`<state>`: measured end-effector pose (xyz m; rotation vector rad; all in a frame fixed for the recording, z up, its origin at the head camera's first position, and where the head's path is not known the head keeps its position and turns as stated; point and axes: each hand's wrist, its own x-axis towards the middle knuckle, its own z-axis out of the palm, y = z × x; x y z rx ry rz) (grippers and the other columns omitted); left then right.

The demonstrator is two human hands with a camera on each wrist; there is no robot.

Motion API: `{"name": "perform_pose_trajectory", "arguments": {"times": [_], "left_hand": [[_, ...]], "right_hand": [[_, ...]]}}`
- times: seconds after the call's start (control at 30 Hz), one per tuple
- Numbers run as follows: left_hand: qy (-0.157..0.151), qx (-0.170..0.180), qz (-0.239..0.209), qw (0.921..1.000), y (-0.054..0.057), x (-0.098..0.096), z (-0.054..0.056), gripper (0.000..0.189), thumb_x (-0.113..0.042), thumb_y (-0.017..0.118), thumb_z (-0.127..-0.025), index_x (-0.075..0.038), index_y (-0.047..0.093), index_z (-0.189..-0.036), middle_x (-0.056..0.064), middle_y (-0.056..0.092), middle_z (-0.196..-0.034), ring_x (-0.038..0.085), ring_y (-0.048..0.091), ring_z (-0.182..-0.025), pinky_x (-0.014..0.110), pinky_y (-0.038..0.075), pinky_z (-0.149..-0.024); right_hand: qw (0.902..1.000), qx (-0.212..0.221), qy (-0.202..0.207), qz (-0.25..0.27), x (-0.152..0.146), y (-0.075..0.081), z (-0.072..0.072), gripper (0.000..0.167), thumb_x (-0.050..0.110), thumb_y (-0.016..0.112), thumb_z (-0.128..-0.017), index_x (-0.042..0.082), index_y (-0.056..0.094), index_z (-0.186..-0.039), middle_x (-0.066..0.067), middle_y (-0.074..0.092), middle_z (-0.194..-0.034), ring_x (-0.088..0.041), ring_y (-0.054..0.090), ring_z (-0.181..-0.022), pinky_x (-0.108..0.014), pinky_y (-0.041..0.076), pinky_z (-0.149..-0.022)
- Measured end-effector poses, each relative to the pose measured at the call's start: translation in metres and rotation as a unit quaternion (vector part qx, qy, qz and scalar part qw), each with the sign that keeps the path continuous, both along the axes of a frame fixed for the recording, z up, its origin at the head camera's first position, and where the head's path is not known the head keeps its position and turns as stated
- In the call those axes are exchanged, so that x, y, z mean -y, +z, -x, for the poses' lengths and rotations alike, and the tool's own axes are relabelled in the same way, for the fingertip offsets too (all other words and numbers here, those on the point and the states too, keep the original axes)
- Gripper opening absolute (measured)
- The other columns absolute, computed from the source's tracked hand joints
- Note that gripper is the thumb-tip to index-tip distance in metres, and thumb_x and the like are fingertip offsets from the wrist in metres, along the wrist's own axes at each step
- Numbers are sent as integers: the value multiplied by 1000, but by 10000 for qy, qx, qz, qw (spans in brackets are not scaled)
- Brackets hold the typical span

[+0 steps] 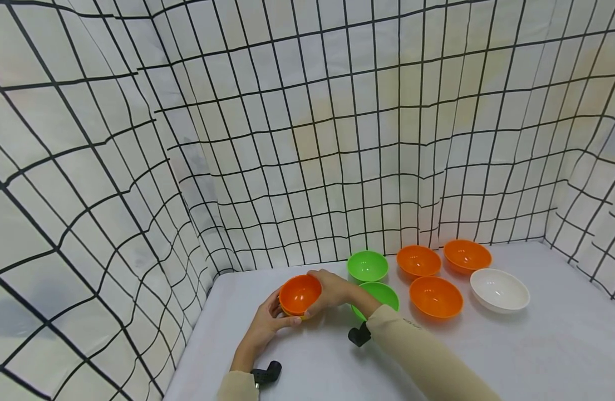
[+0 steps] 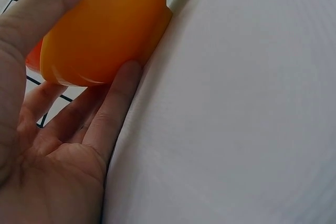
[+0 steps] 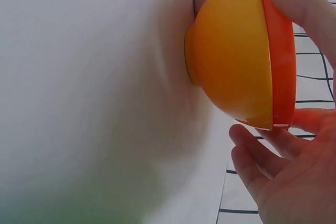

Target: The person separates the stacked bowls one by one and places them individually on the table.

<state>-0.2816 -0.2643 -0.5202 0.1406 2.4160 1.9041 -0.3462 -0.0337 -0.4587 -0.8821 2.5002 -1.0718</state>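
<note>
A small orange bowl [image 1: 300, 295] sits nested inside a yellow bowl [image 3: 231, 56], its rim standing above the yellow one. The pair is upright at the left part of the table; the yellow bowl's foot is on or just over the cloth, I cannot tell which. My left hand [image 1: 264, 326] holds the yellow bowl from the left, thumb in front and fingers around the far side. From the right, my right hand [image 1: 332, 291] grips the orange bowl by its rim, thumb near and fingers at the back.
Right of the hands are a green bowl [image 1: 368, 266] and a second green bowl [image 1: 384, 296], partly behind my right forearm. Beyond them stand orange bowls [image 1: 436, 298] and a white bowl [image 1: 500, 291]. A grid-patterned curtain [image 1: 307, 139] borders the white table [image 1: 317, 367].
</note>
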Motion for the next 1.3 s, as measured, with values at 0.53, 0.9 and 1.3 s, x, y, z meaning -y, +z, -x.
{"name": "perform_pose_trajectory", "arguments": {"times": [0.53, 0.9, 1.3], "left_hand": [[-128, 45, -99, 9999, 0, 1, 1, 94, -23, 90, -78, -25, 39, -157, 4, 44, -161, 31, 43, -148, 51, 36, -124], [-157, 75, -59, 9998, 2, -1, 2, 91, -27, 88, -80, -28, 39, -156, 1, 45, -161, 29, 44, -147, 49, 38, -123], [-46, 116, -64, 9999, 2, -2, 1, 92, -22, 90, -79, -26, 40, -156, 2, 48, -158, 30, 47, -145, 49, 41, -121]], "right_hand": [[9989, -433, -71, -138, 1, -1, -1, 99, 43, 93, -67, 5, 48, -147, -6, 60, -132, -19, 59, -114, -36, 60, -94], [9966, -705, -242, -357, 4, -2, -1, 95, 49, 88, -67, 4, 51, -143, -5, 63, -125, -17, 60, -107, -31, 60, -86], [9934, -1041, -292, -369, 4, 1, -5, 97, 51, 91, -64, 1, 54, -138, -7, 62, -119, -17, 61, -100, -29, 59, -83]]}}
